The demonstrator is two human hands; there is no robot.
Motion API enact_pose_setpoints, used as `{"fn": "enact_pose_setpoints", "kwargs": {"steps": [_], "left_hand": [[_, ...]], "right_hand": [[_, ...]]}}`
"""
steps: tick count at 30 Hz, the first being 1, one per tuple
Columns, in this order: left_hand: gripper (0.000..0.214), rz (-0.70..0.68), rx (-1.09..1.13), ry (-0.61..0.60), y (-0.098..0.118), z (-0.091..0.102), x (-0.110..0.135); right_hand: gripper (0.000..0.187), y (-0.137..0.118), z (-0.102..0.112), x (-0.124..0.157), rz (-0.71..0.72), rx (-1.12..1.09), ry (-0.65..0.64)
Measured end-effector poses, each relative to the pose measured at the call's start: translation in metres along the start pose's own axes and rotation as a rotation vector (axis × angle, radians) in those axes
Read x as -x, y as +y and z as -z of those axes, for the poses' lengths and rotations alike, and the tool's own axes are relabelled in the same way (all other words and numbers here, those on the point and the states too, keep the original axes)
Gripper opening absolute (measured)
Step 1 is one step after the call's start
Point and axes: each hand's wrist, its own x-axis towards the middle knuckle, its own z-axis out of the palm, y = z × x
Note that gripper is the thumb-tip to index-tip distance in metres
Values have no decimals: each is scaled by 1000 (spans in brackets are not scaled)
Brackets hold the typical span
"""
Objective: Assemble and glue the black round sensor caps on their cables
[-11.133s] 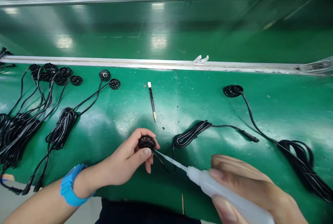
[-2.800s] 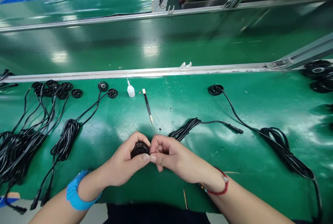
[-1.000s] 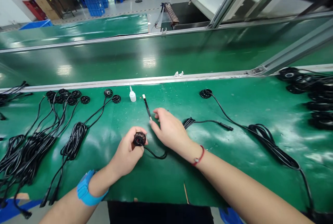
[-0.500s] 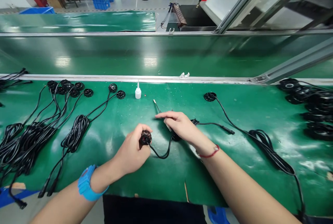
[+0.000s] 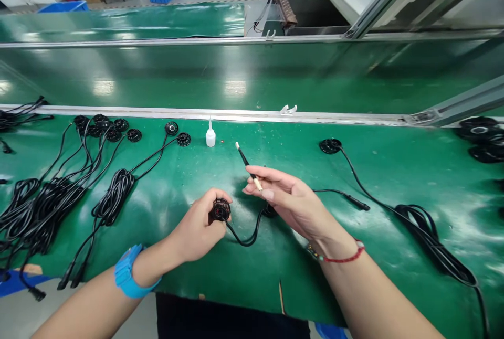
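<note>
My left hand [image 5: 202, 218] is closed round a small round black cable head [image 5: 220, 210], its open face turned up and a black cable [image 5: 246, 243] curving from it to the right. Between the fingers and thumb of my right hand [image 5: 285, 197] is a slim black stick with pale tips [image 5: 247, 163], which looks like a double-ended swab or brush; it tilts up to the left. Under that hand lies another dark round piece [image 5: 270, 211], mostly hidden. A cable end with a plug [image 5: 356, 201] sticks out to the right. Ahead stands a white dropper bottle [image 5: 210, 135].
Bundled black cables with round heads [image 5: 47, 208] lie at the left, with a further bundle [image 5: 114, 197] beside them. On the right is a single coiled cable [image 5: 425, 234] with its round head [image 5: 329, 146]. A metal rail [image 5: 236, 115] runs along the green table's back.
My right hand has turned over and lifted the slim stick off the table, now pinched in its fingers. My left hand keeps its hold on the cable head. The view has shifted slightly.
</note>
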Motion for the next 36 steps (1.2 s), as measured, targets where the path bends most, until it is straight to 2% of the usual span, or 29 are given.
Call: {"fn": "enact_pose_setpoints", "kwargs": {"steps": [3, 5, 8, 10, 12, 16, 21, 24, 29, 36], "left_hand": [[33, -13, -39, 12, 0, 0, 0], [34, -15, -64, 18, 0, 0, 0], [35, -11, -96, 15, -1, 0, 0], [35, -24, -119, 16, -1, 0, -1], [35, -40, -136, 19, -1, 0, -1], [34, -36, -164, 8, -1, -1, 0], [34, -51, -172, 6, -1, -1, 0], [34, -39, -163, 0, -1, -1, 0], [34, -36, -178, 3, -1, -1, 1], [35, -47, -181, 3, -3, -1, 0]], "right_hand": [[50, -3, -1, 6, 58, -3, 6], [41, -2, -2, 7, 152, 92, 86], [12, 4, -2, 6, 347, 400, 269], [9, 8, -1, 4, 461, 642, 316], [9, 12, 0, 2, 514, 826, 281], [29, 18, -1, -3, 473, 1075, 105], [42, 29, -6, -11, 474, 1409, 30], [40, 34, -6, -15, 536, 1601, -20], [21, 31, -2, -17, 559, 1667, 12], [14, 25, 7, -16, 644, 1535, 63]]}}
